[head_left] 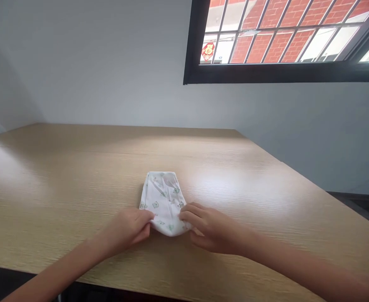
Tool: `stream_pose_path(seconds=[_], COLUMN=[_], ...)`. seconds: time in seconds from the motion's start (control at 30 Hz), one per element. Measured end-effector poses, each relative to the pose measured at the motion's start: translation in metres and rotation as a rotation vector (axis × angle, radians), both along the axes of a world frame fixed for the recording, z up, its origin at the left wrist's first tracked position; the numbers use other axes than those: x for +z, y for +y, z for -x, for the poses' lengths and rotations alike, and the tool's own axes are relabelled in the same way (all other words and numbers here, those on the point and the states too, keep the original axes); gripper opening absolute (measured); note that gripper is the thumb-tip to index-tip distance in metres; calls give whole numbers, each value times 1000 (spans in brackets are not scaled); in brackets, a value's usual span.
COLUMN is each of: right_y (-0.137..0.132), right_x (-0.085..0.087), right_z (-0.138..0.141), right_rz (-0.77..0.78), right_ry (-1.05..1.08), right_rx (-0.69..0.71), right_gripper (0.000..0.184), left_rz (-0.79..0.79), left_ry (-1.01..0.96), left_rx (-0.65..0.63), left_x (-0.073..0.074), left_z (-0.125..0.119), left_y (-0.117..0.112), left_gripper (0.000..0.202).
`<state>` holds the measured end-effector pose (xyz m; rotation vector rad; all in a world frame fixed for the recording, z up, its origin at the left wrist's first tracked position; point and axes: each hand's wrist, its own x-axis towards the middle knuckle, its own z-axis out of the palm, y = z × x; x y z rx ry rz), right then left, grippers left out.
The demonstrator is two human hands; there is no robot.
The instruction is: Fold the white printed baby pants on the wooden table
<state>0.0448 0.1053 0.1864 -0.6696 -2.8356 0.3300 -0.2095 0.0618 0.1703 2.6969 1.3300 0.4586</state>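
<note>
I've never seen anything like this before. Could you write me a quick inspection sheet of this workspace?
Surface: light wood-grain tabletop, with a faint seam running across it.
Job's things: white cloth with small green prints, folded and creased, lying flat on the near part of the table.
Clutter: nothing seen.
Grips: bare left hand and right hand, fingers on the cloth's near end from either side.
Cables: nothing seen.
Surroundings: grey wall behind the table; dark-framed window above, showing a brick wall outside and a red ornament.
</note>
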Motion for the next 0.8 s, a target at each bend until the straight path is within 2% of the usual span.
stream_pose_path(seconds=[0.1, 0.17, 0.23, 0.37, 0.47, 0.57, 0.63, 0.67, 0.73, 0.8], right_y=[2, 16, 38, 86, 94, 75, 60, 56, 57, 67], right_x=[16, 24, 26, 10, -2, -7, -12, -17, -28, -41], right_z=[3, 12, 23, 45, 56, 65, 72, 73, 70, 59], right_rz=[188, 340, 442, 452, 333, -56, -274, -314, -290, -194], right_ry=[143, 224, 285, 202, 109, 218, 281, 272, 177, 87], right_rx=[-133, -255, -368, -536, -562, -459, -328, -275, -254, -323], right_gripper=[21, 15, 17, 15, 18, 32, 40, 42, 45, 47], left_rz=[203, 250, 253, 187, 116, -48, -170, -197, -150, -27], left_ry=[-134, -232, -258, -151, -111, -106, -128, -126, -116, -171], left_rx=[112, 210, 334, 495, 519, 488, 350, 258, 134, 160], left_x=[31, 43, 42, 12, -5, -7, -8, -10, -16, -22], left_z=[-2, -3, -4, -1, -3, -12, -20, -22, -20, -10], left_y=[3, 18, 42, 84, 91, 85, 83, 83, 86, 91], left_gripper=[19, 21, 20, 18, 26, 32, 35, 36, 38, 40])
